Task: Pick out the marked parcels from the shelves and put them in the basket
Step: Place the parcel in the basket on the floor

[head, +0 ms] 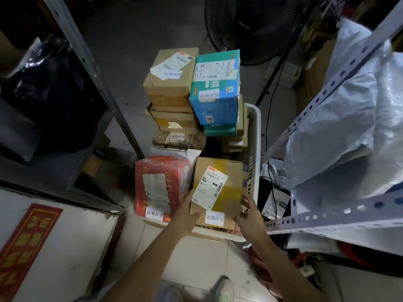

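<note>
A white plastic basket [254, 136] stands on the floor, piled high with parcels. At its near end lies a brown cardboard box [226, 171] with a shipping label and a white marked sticker. My left hand [185, 212] grips the box's left near corner, thumb on the front face. My right hand [250, 212] is at the box's right near corner with fingers spread, touching its edge. A red wrapped parcel [159, 188] with a marked sticker sits just left of the box. A teal box [214, 88] and a brown box [172, 75] top the far stack.
Metal shelf uprights flank the basket: a grey post [91, 68] on the left and a perforated white rack [340, 212] on the right holding grey plastic mailer bags [349, 118]. A black floor fan [250, 25] stands behind. A white carton with a red label [32, 247] is lower left.
</note>
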Demonstrator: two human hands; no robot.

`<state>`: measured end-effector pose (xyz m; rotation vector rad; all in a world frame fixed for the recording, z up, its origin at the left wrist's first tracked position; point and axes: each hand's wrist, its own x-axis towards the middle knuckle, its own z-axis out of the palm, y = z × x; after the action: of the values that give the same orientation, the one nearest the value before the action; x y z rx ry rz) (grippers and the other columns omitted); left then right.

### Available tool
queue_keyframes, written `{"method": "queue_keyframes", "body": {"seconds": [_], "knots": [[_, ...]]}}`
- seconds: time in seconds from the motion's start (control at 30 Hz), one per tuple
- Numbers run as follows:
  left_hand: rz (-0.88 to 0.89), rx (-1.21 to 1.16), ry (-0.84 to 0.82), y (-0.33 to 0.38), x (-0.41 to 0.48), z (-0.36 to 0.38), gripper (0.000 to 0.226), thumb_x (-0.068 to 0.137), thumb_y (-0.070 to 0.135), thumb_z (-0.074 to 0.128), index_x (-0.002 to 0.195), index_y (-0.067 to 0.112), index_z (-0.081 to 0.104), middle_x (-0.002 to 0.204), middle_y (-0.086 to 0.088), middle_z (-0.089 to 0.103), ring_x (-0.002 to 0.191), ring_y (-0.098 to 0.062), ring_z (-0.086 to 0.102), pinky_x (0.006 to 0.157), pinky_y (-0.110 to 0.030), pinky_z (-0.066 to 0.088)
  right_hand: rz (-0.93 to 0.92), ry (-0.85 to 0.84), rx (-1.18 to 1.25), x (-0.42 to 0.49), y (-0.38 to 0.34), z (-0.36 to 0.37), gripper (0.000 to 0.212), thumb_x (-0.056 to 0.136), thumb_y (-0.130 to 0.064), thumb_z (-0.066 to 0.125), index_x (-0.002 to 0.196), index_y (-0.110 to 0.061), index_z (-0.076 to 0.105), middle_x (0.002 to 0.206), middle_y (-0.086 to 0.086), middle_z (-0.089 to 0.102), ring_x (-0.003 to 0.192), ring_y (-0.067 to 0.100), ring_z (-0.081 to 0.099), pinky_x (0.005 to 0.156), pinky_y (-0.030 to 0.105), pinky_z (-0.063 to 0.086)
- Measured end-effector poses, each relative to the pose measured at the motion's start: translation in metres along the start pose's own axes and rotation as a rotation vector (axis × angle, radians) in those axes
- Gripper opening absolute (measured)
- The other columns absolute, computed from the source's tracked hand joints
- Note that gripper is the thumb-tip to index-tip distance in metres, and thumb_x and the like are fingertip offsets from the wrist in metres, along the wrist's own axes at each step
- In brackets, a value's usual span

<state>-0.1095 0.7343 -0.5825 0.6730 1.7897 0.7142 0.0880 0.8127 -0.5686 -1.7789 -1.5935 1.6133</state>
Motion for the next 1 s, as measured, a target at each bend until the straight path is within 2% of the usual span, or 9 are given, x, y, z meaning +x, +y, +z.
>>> {"method": "queue_keyframes", "body": {"seconds": [0.17,0.33,0.4,0.47,0.57,0.7,0.83,0.9,1.0], "knots": [[-0.015,0.032,-0.009,0.003,0.003,0.001,0.073,0.092,0.005,0.065,0.152,0.033,0.033,0.157,0.006,0.032,0.141,-0.022,0.036,0.113,-0.036,0.036,0.053,0.041,-0.035,0.007,0.007,-0.002,0.064,0.087,-0.004,0.069,0.142,-0.027,0.046,0.109,-0.019,0.062,0.100,0.018,0.068,0.087,0.054,0.057],[-0.013,0.121,-0.016,0.015,-0.005,-0.006,0.063,0.096,0.018,0.063,0.151,0.026,0.035,0.154,-0.001,0.038,0.134,-0.024,0.044,0.104,-0.038,0.047,0.023,-0.040,-0.254,0.014,-0.022,-0.015,0.051,0.091,-0.017,0.068,0.140,-0.018,0.051,0.125,0.003,0.063,0.097,0.021,0.066,0.067,0.033,0.056],[0.018,0.184,-0.008,0.026,-0.010,-0.012,0.059,0.097,0.019,0.062,0.150,0.019,0.038,0.150,-0.006,0.045,0.130,-0.025,0.049,0.102,-0.038,0.048,0.006,-0.078,-0.385,0.015,-0.039,-0.023,0.049,0.093,-0.020,0.065,0.139,-0.015,0.050,0.125,0.007,0.062,0.098,0.022,0.064,0.069,0.029,0.050],[0.054,0.235,0.005,0.040,-0.019,-0.020,0.056,0.097,0.019,0.061,0.149,0.016,0.039,0.149,-0.010,0.048,0.132,-0.025,0.050,0.105,-0.037,0.045,-0.037,-0.107,-0.522,0.012,-0.058,-0.032,0.047,0.093,-0.025,0.063,0.138,-0.016,0.051,0.123,0.010,0.063,0.099,0.023,0.063,0.074,0.029,0.048],[0.106,0.328,0.040,0.071,-0.039,-0.038,0.050,0.098,0.020,0.059,0.146,0.018,0.044,0.143,-0.011,0.053,0.123,-0.025,0.057,0.092,-0.031,0.050,-0.108,-0.117,-0.697,0.004,-0.088,-0.045,0.048,0.091,-0.033,0.062,0.136,-0.017,0.053,0.124,0.006,0.064,0.104,0.024,0.062,0.075,0.027,0.045],[0.189,0.538,0.094,0.111,-0.074,-0.072,0.042,0.099,0.024,0.054,0.140,0.023,0.049,0.134,-0.009,0.058,0.113,-0.029,0.060,0.090,-0.036,0.051,-0.210,-0.093,-0.836,-0.021,-0.137,-0.058,0.039,0.090,-0.032,0.064,0.124,-0.015,0.058,0.110,0.004,0.065,0.104,0.027,0.063,0.075,0.030,0.044],[0.243,0.645,0.101,0.140,-0.115,-0.106,0.029,0.100,0.023,0.049,0.125,0.022,0.063,0.122,-0.002,0.062,0.098,-0.020,0.062,0.076,-0.032,0.050,-0.317,-0.093,-0.889,-0.059,-0.186,-0.063,0.041,0.091,-0.028,0.064,0.131,-0.020,0.057,0.123,0.005,0.065,0.107,0.026,0.063,0.091,0.040,0.054],[0.241,0.642,0.161,0.151,-0.135,-0.122,0.027,0.096,0.038,0.057,0.120,0.025,0.061,0.110,-0.001,0.063,0.091,-0.019,0.064,0.070,-0.035,0.052,-0.361,-0.094,-0.926,-0.075,-0.208,-0.062,0.045,0.091,-0.030,0.064,0.134,-0.022,0.055,0.127,0.005,0.064,0.109,0.025,0.062,0.092,0.039,0.053],[0.233,0.644,0.278,0.162,-0.170,-0.145,0.040,0.093,0.040,0.060,0.131,0.029,0.055,0.106,0.000,0.061,0.091,-0.019,0.061,0.068,-0.031,0.049,-0.422,-0.099,-0.967,-0.101,-0.240,-0.055,0.047,0.091,-0.030,0.064,0.135,-0.019,0.054,0.129,0.006,0.062,0.113,0.026,0.060,0.095,0.041,0.052]]}}
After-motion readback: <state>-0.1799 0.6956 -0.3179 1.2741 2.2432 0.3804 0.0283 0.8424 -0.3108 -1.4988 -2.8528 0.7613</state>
